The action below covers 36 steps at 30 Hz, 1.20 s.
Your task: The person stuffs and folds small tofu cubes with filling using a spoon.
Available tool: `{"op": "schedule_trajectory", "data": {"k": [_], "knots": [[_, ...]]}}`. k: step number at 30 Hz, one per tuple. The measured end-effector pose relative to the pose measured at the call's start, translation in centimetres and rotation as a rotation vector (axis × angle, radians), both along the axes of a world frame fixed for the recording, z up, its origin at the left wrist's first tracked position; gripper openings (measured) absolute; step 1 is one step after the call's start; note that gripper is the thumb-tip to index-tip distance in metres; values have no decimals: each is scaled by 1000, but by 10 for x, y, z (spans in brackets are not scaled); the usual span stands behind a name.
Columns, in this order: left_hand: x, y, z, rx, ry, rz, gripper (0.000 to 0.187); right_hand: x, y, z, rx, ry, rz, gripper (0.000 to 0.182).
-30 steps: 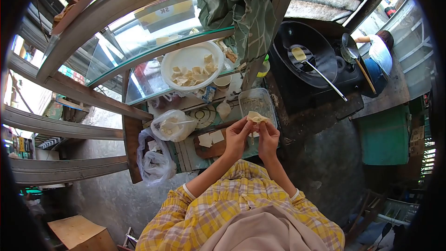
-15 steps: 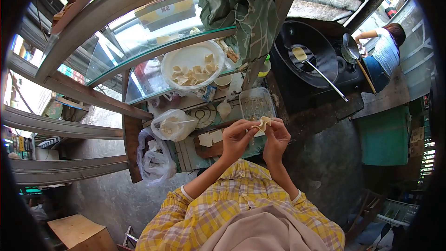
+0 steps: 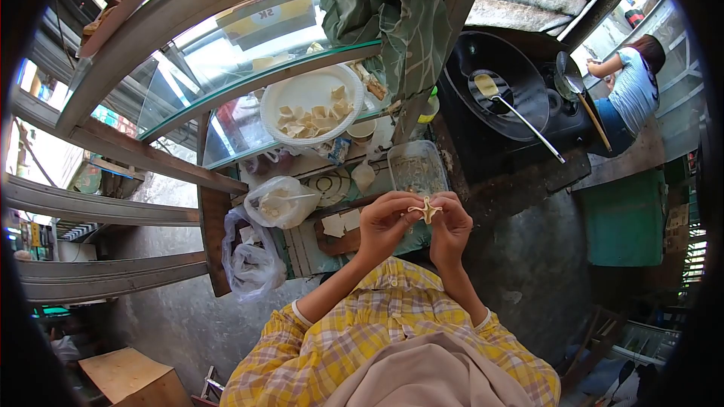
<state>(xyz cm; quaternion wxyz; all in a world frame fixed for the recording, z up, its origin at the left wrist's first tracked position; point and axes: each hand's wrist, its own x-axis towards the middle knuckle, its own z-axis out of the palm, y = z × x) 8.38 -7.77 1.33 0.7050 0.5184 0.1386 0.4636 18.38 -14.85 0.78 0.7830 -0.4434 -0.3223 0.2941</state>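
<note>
Between my two hands is a small pale dumpling (image 3: 427, 211), its wrapper edges pinched into a star-like shape. My left hand (image 3: 386, 220) grips its left side with thumb and fingers. On the other side my right hand (image 3: 450, 224) pinches it, fingers closed. Just beyond the hands stands a clear plastic container (image 3: 417, 166) with some residue in it. Flat square wrappers (image 3: 341, 223) lie on a wooden board (image 3: 339, 244) left of my hands. A white plate (image 3: 283, 94) farther off bears several folded dumplings (image 3: 313, 119).
A black wok (image 3: 520, 117) with a spatula (image 3: 528, 122) sits on the stove at the right. Plastic bags (image 3: 280, 202) rest at the left by a glass case (image 3: 226, 143). Another person (image 3: 630, 94) is at the far right.
The dumpling's edges have gone from a wavy fold to a pinched star-like shape, with both hands still on it. The person at the right has raised an arm.
</note>
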Motion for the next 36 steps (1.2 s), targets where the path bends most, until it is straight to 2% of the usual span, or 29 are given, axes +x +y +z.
{"op": "schedule_trajectory", "data": {"k": [15,21,27,36], "knots": [[-10,-3,20,248,144,150,18,-8,-2,19,32,-122,-15,12],[-10,3,22,429,62,192,23,-8,-3,25,72,-131,2,15],[-15,3,17,339,84,233,23,-9,6,26,93,-124,6,16],[-35,15,23,438,140,345,23,-14,27,31,74,-296,65,18]]}}
